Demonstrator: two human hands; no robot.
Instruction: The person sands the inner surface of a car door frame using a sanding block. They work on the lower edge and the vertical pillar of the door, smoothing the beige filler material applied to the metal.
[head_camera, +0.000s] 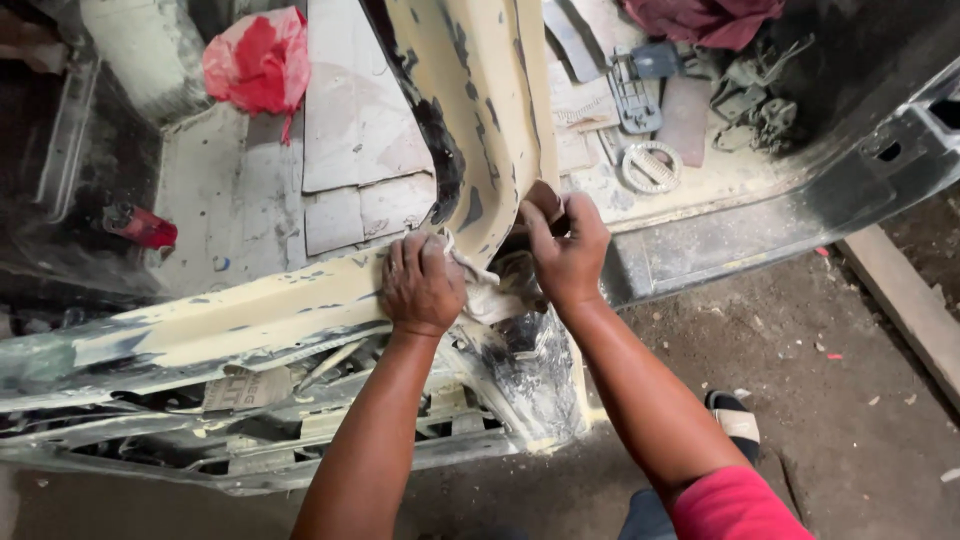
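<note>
Hands at a filler-coated car pillar (480, 120): left hand (422, 285) grips a white rag (485, 290), right hand (567, 255) clenches beside it; red bag (260, 60) lies beyond.

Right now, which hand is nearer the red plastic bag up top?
Left. The left hand presses a pale cloth on the cream pillar, below and right of the red bag. The right hand grips the pillar's far edge, farther right.
</note>
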